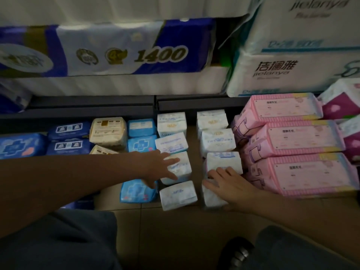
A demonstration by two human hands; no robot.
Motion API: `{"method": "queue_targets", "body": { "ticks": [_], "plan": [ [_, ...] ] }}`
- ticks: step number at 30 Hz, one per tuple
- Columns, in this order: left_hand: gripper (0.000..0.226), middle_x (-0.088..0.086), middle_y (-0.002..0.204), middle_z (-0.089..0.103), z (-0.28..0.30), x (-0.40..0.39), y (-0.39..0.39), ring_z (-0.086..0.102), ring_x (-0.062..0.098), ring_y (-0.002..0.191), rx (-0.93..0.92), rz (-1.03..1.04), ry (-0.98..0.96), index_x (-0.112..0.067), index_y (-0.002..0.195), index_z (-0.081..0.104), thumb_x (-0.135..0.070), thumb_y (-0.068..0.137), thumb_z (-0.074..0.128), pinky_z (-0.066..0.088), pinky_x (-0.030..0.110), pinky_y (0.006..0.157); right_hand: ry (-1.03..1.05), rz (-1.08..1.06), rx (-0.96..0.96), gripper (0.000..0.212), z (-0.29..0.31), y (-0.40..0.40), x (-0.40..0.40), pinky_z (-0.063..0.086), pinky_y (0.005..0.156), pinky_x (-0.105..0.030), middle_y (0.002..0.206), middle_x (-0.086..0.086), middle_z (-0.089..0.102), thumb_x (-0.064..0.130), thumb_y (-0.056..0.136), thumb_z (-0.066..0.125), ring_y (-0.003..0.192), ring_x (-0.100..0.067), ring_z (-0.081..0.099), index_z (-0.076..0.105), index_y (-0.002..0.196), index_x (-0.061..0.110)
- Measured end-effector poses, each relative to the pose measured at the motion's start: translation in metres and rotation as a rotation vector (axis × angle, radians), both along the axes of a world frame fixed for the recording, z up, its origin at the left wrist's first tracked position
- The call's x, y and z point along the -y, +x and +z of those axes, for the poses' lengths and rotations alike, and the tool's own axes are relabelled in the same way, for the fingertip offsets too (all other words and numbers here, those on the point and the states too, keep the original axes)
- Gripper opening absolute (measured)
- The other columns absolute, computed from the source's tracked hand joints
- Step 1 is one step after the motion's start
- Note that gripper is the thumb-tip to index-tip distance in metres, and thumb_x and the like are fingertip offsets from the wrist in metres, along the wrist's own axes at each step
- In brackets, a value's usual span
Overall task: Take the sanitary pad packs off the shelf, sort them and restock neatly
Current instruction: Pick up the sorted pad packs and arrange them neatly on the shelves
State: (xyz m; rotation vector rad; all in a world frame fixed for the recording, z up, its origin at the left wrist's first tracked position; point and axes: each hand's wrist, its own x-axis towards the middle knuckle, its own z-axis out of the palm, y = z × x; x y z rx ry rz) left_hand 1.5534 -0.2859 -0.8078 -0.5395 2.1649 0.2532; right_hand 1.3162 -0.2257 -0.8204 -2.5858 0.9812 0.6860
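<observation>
Judging from how the goods lie, the sorting looks well advanced: soft plastic packs stand on the brown tiled floor (167, 227) in rows by colour, below the dark shelf edge (93, 106), and restocking seems yet to come.

Largest are the bulk tissue bales above: a white one printed "jielanya" with Chinese characters (292, 71), and a blue-and-white one marked "1400" (124, 49). Next come three long pink striped sanitary pad packs (296, 141) stacked at the right; their labels are too small to read. Purple-and-white packs (342, 106) sit behind them.

Two columns of small white sanitary pad packs (172, 141) run down the middle, print blurred. Left of these stand light blue packs with a cross motif (141, 143), cream packs (108, 131) and dark blue packs (69, 137).

Both hands are at the white columns. The left hand (155, 166) reaches with fingers spread and fairly straight, fingertips touching a white pack in the left column without closing on it. The right hand (228, 186) lies flat, fingers extended, pressing on the nearest white packs of the right column. Squaring these columns appears to be the step in hand.
</observation>
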Motion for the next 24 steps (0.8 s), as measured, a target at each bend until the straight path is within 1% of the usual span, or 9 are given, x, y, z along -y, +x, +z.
{"method": "queue_targets", "body": {
  "ticks": [2,4,9,11,13,16,18,21,24],
  "plan": [
    [0.07,0.003,0.159,-0.005,0.003,0.004,-0.003,0.004,0.03,0.144,-0.049,0.023,-0.011,-0.041,0.147,0.013,-0.036,0.092,0.055,0.016,0.045,0.114,0.042,-0.082,0.086,0.073,0.007,0.002,0.006,0.026,0.103,-0.04,0.141,-0.005,0.025,0.056,0.082,0.058,0.125,-0.024,0.027,0.029,0.141,0.024],
    [0.066,0.003,0.158,0.001,0.009,0.01,-0.003,0.009,0.028,0.143,-0.092,0.031,-0.056,-0.038,0.148,0.014,-0.036,0.093,0.051,0.014,0.043,0.114,0.014,-0.139,0.138,0.069,0.014,0.01,0.018,0.025,0.104,-0.036,0.141,-0.002,0.022,0.06,0.085,0.052,0.126,-0.02,0.023,0.029,0.14,0.026],
    [0.054,0.007,0.15,0.028,0.049,0.035,0.007,0.035,0.029,0.133,-0.139,0.194,-0.35,-0.022,0.144,0.031,-0.031,0.092,0.046,0.025,0.04,0.108,-0.252,-0.13,0.289,0.06,0.065,0.037,0.088,0.029,0.098,-0.042,0.136,-0.011,0.032,0.045,0.083,0.063,0.126,-0.031,0.031,0.043,0.133,0.018],
    [0.045,0.012,0.128,0.054,0.078,0.054,0.022,0.057,0.031,0.109,-0.377,0.291,-0.55,-0.014,0.125,0.055,-0.027,0.083,0.045,0.041,0.039,0.093,-0.35,-0.208,0.457,0.056,0.102,0.05,0.12,0.036,0.092,-0.043,0.127,-0.014,0.042,0.035,0.079,0.07,0.117,-0.034,0.041,0.051,0.126,0.012],
    [0.046,0.011,0.098,0.067,0.118,0.065,0.043,0.067,0.03,0.082,-0.586,0.381,-0.675,-0.011,0.1,0.068,-0.029,0.069,0.039,0.052,0.037,0.074,-0.372,-0.268,0.66,0.053,0.145,0.065,0.14,0.038,0.093,-0.039,0.122,-0.011,0.044,0.03,0.08,0.071,0.113,-0.029,0.045,0.052,0.126,0.01],
    [0.041,0.008,0.098,0.066,0.18,0.073,0.08,0.065,0.029,0.086,-0.803,0.509,-0.91,-0.011,0.101,0.066,-0.024,0.07,0.041,0.048,0.035,0.076,-0.37,-0.191,0.858,0.05,0.204,0.086,0.155,0.036,0.089,-0.021,0.122,0.0,0.04,0.028,0.084,0.066,0.111,-0.013,0.045,0.047,0.129,0.017],
    [0.036,0.008,0.102,0.063,0.223,0.073,0.104,0.058,0.024,0.093,-0.93,0.566,-1.104,-0.011,0.105,0.063,-0.021,0.077,0.043,0.038,0.033,0.082,-0.415,-0.108,0.92,0.047,0.237,0.103,0.162,0.036,0.084,-0.019,0.123,0.006,0.036,0.029,0.087,0.063,0.108,-0.007,0.043,0.044,0.13,0.023],
    [0.033,0.007,0.103,0.059,0.282,0.065,0.152,0.048,0.018,0.096,-0.985,0.594,-1.367,-0.011,0.107,0.059,-0.022,0.081,0.044,0.031,0.028,0.081,-0.568,0.044,1.024,0.043,0.289,0.148,0.171,0.036,0.078,-0.017,0.119,0.007,0.037,0.029,0.086,0.061,0.101,-0.005,0.042,0.046,0.126,0.022],
    [0.034,0.007,0.106,0.057,0.324,0.053,0.199,0.047,0.017,0.096,-0.973,0.625,-1.5,-0.012,0.108,0.057,-0.023,0.079,0.044,0.029,0.026,0.08,-0.659,0.143,1.068,0.044,0.332,0.196,0.176,0.027,0.086,-0.011,0.117,0.003,0.04,0.03,0.083,0.058,0.105,-0.005,0.04,0.049,0.124,0.019]
  ]
}}
